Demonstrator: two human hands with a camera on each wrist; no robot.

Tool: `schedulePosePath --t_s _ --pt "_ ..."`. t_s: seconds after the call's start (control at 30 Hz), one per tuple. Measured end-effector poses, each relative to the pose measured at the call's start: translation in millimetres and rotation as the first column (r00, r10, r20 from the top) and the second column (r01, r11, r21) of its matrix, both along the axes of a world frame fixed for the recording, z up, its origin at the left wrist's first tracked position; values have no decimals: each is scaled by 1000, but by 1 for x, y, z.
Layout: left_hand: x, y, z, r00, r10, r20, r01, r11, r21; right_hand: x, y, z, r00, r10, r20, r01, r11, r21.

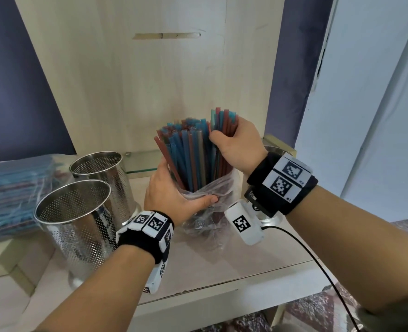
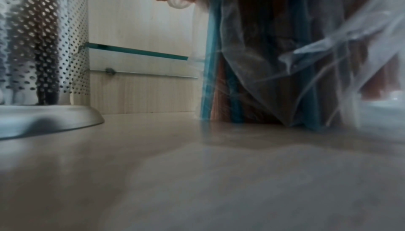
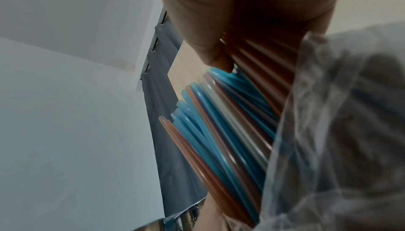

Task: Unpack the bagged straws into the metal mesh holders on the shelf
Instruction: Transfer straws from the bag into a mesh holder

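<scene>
A clear plastic bag [image 1: 210, 212] stands upright on the shelf, with red and blue straws [image 1: 188, 152] fanning out of its open top. My left hand [image 1: 174, 195] grips the bag's mouth, thumb across the front. My right hand [image 1: 234, 144] grips a bunch of straws [image 1: 224, 125] on the right side, lifted a little above the others. In the right wrist view my thumb [image 3: 203, 27] presses against those straws [image 3: 219, 131] beside the bag [image 3: 339, 131]. The left wrist view shows the bag's bottom [image 2: 285, 79] resting on the shelf. Two empty perforated metal holders [image 1: 76, 224] [image 1: 102, 173] stand left of the bag.
A flat pack of bagged straws [image 1: 13, 192] lies at the far left. Another metal holder [image 1: 276, 152] is partly hidden behind my right wrist. A glass ledge [image 1: 143, 161] runs along the wooden back panel. A black cable [image 1: 317, 264] trails from the right wrist over the shelf edge.
</scene>
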State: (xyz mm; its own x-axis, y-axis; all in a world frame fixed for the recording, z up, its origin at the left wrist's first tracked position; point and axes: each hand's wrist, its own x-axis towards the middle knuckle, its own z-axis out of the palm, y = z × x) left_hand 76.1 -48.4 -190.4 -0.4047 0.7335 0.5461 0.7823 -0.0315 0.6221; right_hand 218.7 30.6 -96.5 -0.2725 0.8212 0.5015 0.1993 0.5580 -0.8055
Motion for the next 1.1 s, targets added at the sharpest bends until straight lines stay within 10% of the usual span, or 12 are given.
schedulePosePath --t_s 1.1 --pt "-3 3 -6 1000 -2 26 3 999 -51 4 20 96 897 232 -377 -286 954 -94"
